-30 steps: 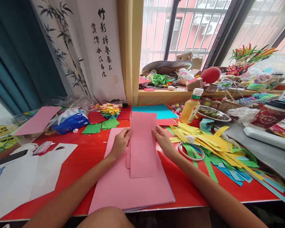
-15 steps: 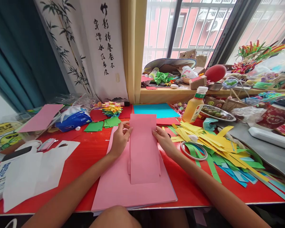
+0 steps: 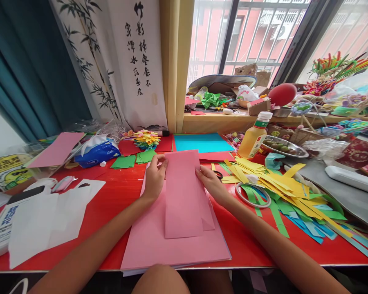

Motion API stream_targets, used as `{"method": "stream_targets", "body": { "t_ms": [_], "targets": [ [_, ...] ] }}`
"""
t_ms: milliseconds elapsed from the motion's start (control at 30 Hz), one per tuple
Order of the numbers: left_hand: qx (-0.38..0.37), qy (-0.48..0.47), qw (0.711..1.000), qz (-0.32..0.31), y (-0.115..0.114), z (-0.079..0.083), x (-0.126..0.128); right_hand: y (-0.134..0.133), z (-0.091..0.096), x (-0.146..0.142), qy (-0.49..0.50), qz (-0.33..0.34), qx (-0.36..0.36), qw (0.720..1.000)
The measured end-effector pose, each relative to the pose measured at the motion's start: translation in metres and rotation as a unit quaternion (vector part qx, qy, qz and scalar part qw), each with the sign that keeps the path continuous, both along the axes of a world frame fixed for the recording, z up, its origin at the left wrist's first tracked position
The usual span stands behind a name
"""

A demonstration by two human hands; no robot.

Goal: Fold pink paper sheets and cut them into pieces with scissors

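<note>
A long rectangle of pink paper (image 3: 182, 196) stands tilted above a stack of larger pink sheets (image 3: 153, 255). My left hand (image 3: 155, 176) pinches its upper left edge between thumb and fingers. At the upper right edge, my right hand (image 3: 211, 182) grips the paper the same way. A second pink layer shows behind the front one and sticks out at its lower right; whether the two are joined I cannot tell. Just beyond my right hand, the dark loop of a scissors-like handle (image 3: 218, 174) is partly hidden.
Right of my arm lie a tape roll (image 3: 253, 195) and many yellow paper strips (image 3: 272, 179) with green and blue ones. A juice bottle (image 3: 254, 136) stands behind. Blue paper (image 3: 202, 143) lies at the back. Left are a tissue pack (image 3: 97, 153) and white paper (image 3: 46, 222).
The front pink layer has shifted slightly left against the one behind, so more of the rear layer shows at the lower right. Both hands keep their hold. The view has turned slightly left.
</note>
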State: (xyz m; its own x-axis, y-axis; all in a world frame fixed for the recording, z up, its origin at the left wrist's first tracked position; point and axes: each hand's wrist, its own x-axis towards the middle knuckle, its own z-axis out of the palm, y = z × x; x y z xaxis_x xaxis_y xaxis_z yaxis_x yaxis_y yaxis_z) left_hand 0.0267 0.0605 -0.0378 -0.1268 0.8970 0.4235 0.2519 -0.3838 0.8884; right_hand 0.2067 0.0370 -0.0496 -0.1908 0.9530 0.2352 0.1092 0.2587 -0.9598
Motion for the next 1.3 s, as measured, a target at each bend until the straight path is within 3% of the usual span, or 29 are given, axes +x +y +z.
{"method": "stream_targets", "body": {
  "t_ms": [367,467,867,1300],
  "targets": [
    [0.027,0.001,0.999,0.033,0.002,-0.001,0.0,-0.006,0.006,-0.002,-0.014,-0.022,-0.04,0.999],
    [0.04,-0.008,0.999,0.034,0.002,-0.002,0.001,-0.008,0.007,-0.003,0.01,0.005,-0.041,0.999],
    [0.083,0.029,0.994,0.072,-0.003,-0.004,0.003,-0.009,0.003,-0.008,0.017,0.038,-0.01,0.999],
    [0.106,0.063,0.988,0.094,-0.006,-0.003,0.005,-0.01,0.0,-0.009,-0.055,0.007,0.037,0.998]
  ]
}}
